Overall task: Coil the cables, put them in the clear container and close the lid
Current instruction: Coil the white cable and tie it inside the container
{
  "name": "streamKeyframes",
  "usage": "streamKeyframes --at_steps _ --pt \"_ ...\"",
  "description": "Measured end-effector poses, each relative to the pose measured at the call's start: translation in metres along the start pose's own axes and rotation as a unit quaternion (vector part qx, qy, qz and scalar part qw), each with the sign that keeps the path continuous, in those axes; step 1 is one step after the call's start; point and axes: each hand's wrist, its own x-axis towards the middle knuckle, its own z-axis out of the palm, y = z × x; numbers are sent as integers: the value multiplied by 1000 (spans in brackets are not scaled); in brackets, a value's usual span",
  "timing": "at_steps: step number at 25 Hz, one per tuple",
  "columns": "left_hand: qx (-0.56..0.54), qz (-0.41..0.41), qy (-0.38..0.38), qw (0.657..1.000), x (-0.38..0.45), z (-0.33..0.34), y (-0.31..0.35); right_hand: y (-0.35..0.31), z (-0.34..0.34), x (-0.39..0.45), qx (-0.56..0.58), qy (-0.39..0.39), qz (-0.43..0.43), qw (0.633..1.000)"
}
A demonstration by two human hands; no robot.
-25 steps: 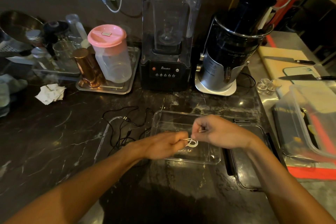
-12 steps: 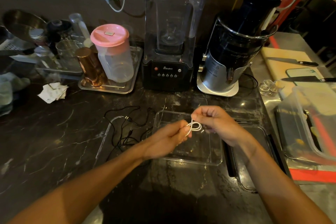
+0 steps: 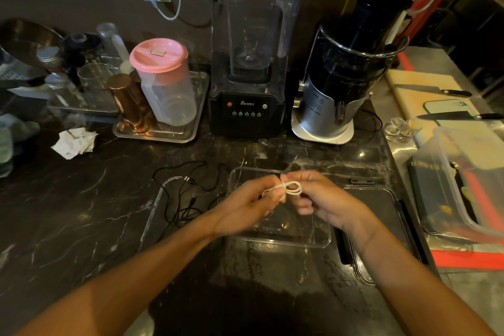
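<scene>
— What are the hands doing?
— The left hand [image 3: 249, 203] and right hand [image 3: 324, 200] are meeting above the clear container [image 3: 321, 240], both pinching a small white cable [image 3: 289, 188] looped between their fingertips.
— And going left to right?
— A black cable [image 3: 188, 194] is lying loose on the counter [image 3: 81, 213], then the open container, then its lid [image 3: 381, 199] lying just beside it.
</scene>
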Motion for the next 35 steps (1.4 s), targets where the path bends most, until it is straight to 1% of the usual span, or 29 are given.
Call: streamKeyframes --at_steps 1,3,6,8,10,12,14,15,16,17,18,19,20,21,22,23,24,25,26,28,29,30,32,34,35 --pt "-3 -5 29 1000 0 0 -3 8 6 -1 36 17 8 999" --pt "16 -26 64 997 -2 4 -11 22 19 -3 43 53 18 997" --pt "23 -85 80 993 -3 7 -23 34 33 -7 -62 122 15 990" --pt "19 -105 73 992 -2 7 -25 34 36 -10 -109 157 14 982" --pt "21 -98 74 992 0 7 -25 31 37 -13 -144 172 13 975" --pt "23 -95 95 991 0 7 -25 29 41 -15 -180 178 5 967" --pt "22 -101 115 988 3 8 -27 31 49 -17 -213 187 -15 959" --pt "25 -103 112 988 5 8 -26 32 53 -17 -239 189 -26 952" --pt "36 -101 101 989 6 9 -24 33 56 -19 -283 182 -37 941" --pt "54 -97 82 990 6 10 -23 32 56 -21 -353 164 -48 920" --pt "81 -92 55 991 6 9 -24 30 54 -23 -442 139 -61 884" --pt "112 -81 22 990 4 7 -27 26 52 -26 -528 109 -75 839" --pt "141 -66 -16 988 2 5 -30 20 49 -28 -592 75 -88 798" --pt "163 -53 -57 984 0 3 -35 13 46 -30 -630 42 -99 769" --pt "167 -50 -93 980 -2 3 -36 7 42 -31 -652 16 -105 751" --pt "150 -51 -123 980 -3 4 -35 1 37 -30 -663 4 -115 740" --pt "114 -53 -140 982 -4 6 -31 -5 32 -29 -663 8 -131 737" --pt "61 -60 -140 986 -5 9 -25 -9 26 -26 -643 22 -146 751" --pt "-1 -69 -124 990 -6 11 -18 -11 20 -23 -593 42 -160 788" --pt "-110 -72 -67 989 -3 10 -13 -12 11 -16 -415 82 -180 888" --pt "-145 -65 -45 986 -2 8 -13 -12 9 -13 -323 101 -181 923" --pt "-171 -57 -30 983 -2 8 -13 -10 7 -10 -250 117 -171 946" --pt "-209 -46 -12 977 0 10 -9 0 6 -7 -133 122 -121 976" --pt "-226 -51 33 972 3 14 -6 14 9 -7 -48 115 -84 989" --pt "-218 -61 65 972 4 16 -8 21 11 -8 -27 117 -75 990"
